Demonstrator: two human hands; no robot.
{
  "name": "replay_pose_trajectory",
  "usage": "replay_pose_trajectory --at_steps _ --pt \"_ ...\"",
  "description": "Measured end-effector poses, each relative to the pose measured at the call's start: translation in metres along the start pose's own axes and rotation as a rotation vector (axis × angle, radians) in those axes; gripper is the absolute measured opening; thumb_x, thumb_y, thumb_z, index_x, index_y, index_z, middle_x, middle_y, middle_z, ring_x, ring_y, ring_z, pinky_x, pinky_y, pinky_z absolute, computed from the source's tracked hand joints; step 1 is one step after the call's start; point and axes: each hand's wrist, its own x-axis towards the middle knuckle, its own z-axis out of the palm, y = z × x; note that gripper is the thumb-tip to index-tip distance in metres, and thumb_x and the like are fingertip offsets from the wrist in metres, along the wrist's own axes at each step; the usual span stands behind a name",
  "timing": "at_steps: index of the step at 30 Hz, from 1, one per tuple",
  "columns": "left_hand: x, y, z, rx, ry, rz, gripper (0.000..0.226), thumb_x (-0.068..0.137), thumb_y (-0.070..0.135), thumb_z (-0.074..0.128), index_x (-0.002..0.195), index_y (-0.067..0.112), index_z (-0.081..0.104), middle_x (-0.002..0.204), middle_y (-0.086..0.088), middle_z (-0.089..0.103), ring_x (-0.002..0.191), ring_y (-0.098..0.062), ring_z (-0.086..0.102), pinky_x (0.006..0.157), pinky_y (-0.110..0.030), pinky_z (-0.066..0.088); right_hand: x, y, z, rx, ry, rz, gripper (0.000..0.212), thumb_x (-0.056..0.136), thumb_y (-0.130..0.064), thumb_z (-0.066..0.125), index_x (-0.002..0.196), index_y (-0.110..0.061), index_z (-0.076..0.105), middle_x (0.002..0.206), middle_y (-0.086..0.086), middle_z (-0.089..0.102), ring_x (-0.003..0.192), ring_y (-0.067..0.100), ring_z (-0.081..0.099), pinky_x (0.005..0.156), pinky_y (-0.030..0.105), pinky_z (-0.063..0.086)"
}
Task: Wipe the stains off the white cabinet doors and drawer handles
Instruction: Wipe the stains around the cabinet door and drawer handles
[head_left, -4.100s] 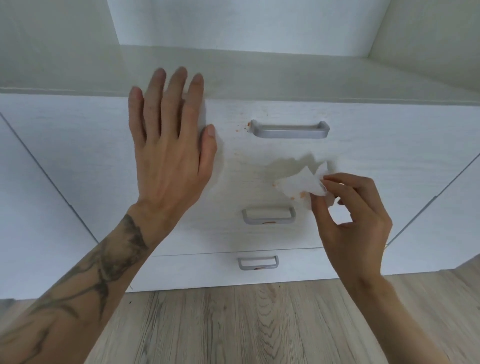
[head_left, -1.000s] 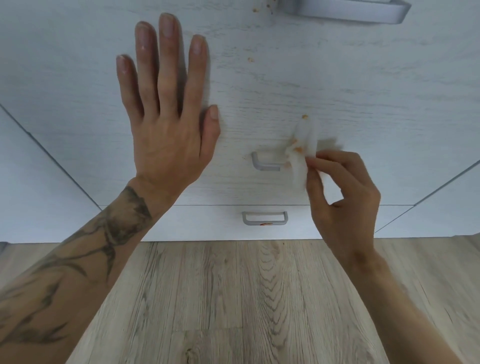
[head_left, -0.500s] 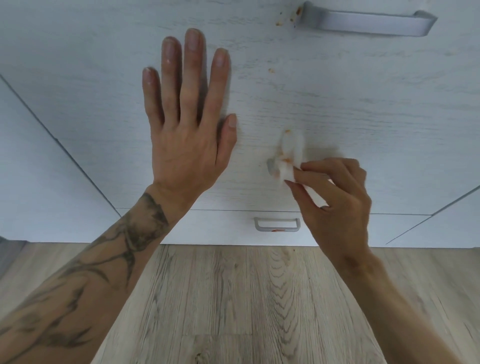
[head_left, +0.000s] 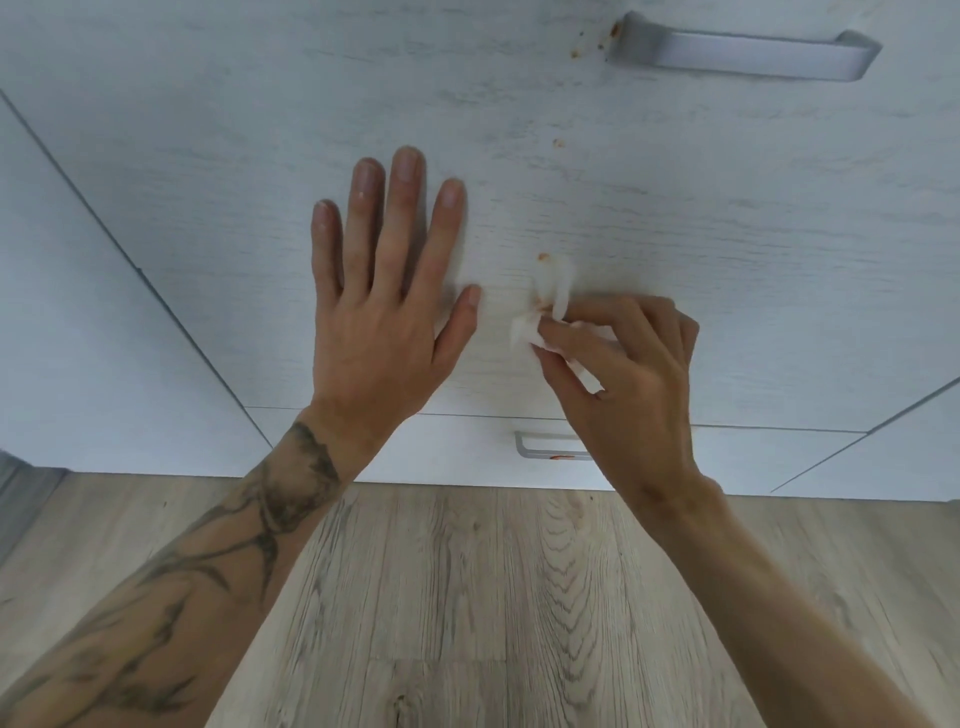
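My left hand (head_left: 387, 312) lies flat, fingers straight, against the white drawer front (head_left: 727, 234). My right hand (head_left: 623, 379) pinches a crumpled white tissue (head_left: 550, 301) with orange smears and holds it against the drawer front where the middle handle sits; that handle is hidden behind the hand and tissue. Orange specks (head_left: 558, 143) dot the panel above, and more sit beside the left end of the upper grey handle (head_left: 743, 52). The lowest handle (head_left: 545, 449) shows an orange smear along its lower edge.
White cabinet doors flank the drawers on the left (head_left: 78, 312) and right (head_left: 914, 447). A light wood-grain floor (head_left: 467, 597) runs below the cabinet base.
The view has drifted, so both hands sit more to the right and lower in frame. The tissue has slid left along the middle handle, which it and my right hand now cover fully.
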Motion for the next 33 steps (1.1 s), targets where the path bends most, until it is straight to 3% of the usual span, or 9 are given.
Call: replay_pose_trajectory --at_steps 5,9,13,27,33 --pt "-0.003 0.000 0.002 -0.004 -0.005 -0.007 0.074 0.108 0.047 0.053 0.164 0.008 0.024 0.164 -0.026 0.032 0.152 -0.046 0.024 0.127 -0.060 0.014 -0.005 -0.002 0.003 -0.027 0.068 0.006 0.009 0.087 -0.011 0.085 0.090 -0.019 0.082 0.093 -0.003 0.073 0.094 0.024 0.063 0.096 0.034 0.033" --pt "-0.003 0.001 0.001 -0.003 -0.004 -0.007 0.073 0.108 0.048 0.051 0.163 0.007 0.027 0.163 -0.027 0.034 0.151 -0.045 0.023 0.126 -0.061 0.015 0.001 -0.001 0.012 -0.047 0.096 -0.017 0.007 0.088 -0.014 0.086 0.088 -0.019 0.083 0.091 -0.002 0.075 0.092 0.027 0.068 0.094 0.041 0.038" --pt "-0.004 0.001 0.002 0.001 -0.006 -0.014 0.072 0.108 0.048 0.051 0.163 0.008 0.027 0.163 -0.027 0.035 0.151 -0.045 0.023 0.126 -0.061 0.016 -0.005 0.001 0.005 -0.055 0.129 -0.047 0.006 0.090 -0.014 0.084 0.085 -0.018 0.083 0.086 -0.003 0.073 0.088 0.023 0.062 0.095 0.036 0.033" --pt "-0.004 0.002 0.001 0.002 -0.011 -0.019 0.072 0.108 0.048 0.050 0.163 0.007 0.026 0.163 -0.028 0.035 0.151 -0.046 0.024 0.126 -0.062 0.017 0.005 0.003 0.008 -0.088 0.050 -0.119 0.011 0.089 -0.009 0.083 0.088 -0.020 0.083 0.100 -0.007 0.077 0.099 0.022 0.060 0.094 0.038 0.035" --pt "-0.004 0.002 0.000 -0.002 -0.014 -0.022 0.073 0.108 0.048 0.051 0.163 0.008 0.025 0.163 -0.026 0.034 0.152 -0.045 0.023 0.126 -0.062 0.017 -0.007 0.005 -0.004 -0.056 0.064 -0.074 0.008 0.090 -0.011 0.084 0.088 -0.019 0.084 0.096 -0.006 0.077 0.097 0.020 0.055 0.092 0.034 0.030"
